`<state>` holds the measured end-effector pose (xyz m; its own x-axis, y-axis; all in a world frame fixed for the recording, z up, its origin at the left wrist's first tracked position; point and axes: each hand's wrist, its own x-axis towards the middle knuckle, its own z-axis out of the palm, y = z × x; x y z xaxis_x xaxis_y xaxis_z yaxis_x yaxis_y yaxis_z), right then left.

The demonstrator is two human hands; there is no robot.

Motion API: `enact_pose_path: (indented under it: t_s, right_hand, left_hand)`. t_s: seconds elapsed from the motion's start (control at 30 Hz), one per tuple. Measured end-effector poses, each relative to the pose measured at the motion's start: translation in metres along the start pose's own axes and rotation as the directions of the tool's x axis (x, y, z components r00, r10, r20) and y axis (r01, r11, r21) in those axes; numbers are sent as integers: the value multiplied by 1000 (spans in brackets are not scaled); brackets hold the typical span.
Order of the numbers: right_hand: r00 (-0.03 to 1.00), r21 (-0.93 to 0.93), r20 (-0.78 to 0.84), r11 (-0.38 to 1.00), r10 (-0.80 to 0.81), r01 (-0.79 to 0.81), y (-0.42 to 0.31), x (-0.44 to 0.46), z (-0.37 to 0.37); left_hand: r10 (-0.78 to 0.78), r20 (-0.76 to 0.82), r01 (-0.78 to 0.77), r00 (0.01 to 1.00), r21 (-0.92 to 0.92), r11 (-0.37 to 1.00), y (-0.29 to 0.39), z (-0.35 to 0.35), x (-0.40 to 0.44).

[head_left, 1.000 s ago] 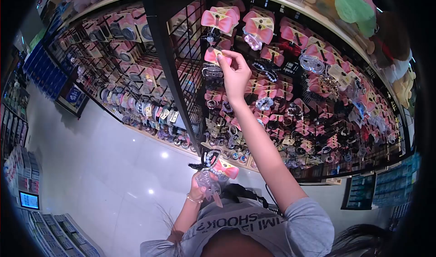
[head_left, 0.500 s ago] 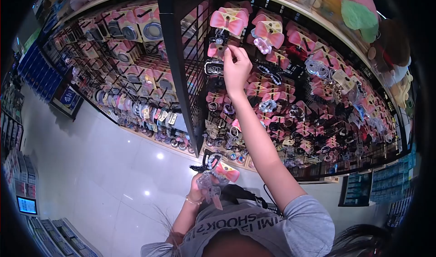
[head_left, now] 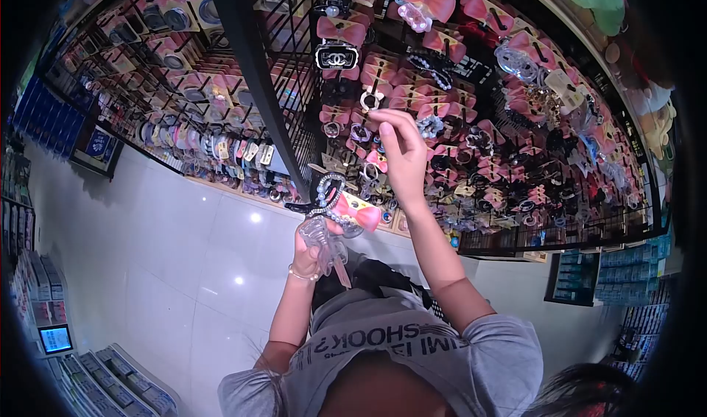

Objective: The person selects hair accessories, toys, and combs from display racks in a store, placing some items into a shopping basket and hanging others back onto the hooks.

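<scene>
My left hand, with a beaded bracelet at its wrist, is closed around several hair claw clips. One is a clear claw clip; above it sits a beaded hair clip beside a pink bow card. A dark piece juts out to the left of them. My right hand is in front of the rack, fingers stretched out and thumb apart, with nothing visible in it. Just above its fingertips hangs a ring-shaped light and dark hair accessory; whether they touch I cannot tell. A black rectangular clip hangs up and to the left.
Pink bow cards with hair accessories cover the wire rack ahead. A black post divides it from another rack with headbands. Glossy floor tiles lie to the left. Low shelves stand at lower left.
My right hand has come down from the black rectangular clip, and its fingers have opened out. My left hand has risen with the clips towards the rack. The view has shifted.
</scene>
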<state>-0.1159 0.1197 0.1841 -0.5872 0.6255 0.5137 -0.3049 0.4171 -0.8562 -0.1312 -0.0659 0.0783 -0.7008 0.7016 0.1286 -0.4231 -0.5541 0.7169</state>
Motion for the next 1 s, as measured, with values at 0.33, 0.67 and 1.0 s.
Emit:
enact_pose_path:
  t_s: [0.33,0.67,1.0]
  right_hand:
    - [937,79,219,952,272,-295,-1,-93,-77]
    - [881,223,178,854,438,-470,-8,-117,-124]
    - [747,550,-307,751,589,-366,5,-140,-152]
  left_hand:
    - [-143,166,151,976,-36,988,-36,39,25]
    - [-316,238,351,918,-121,928,-71,79,31]
    - [-387,344,385,856,77,920,-96,143,20]
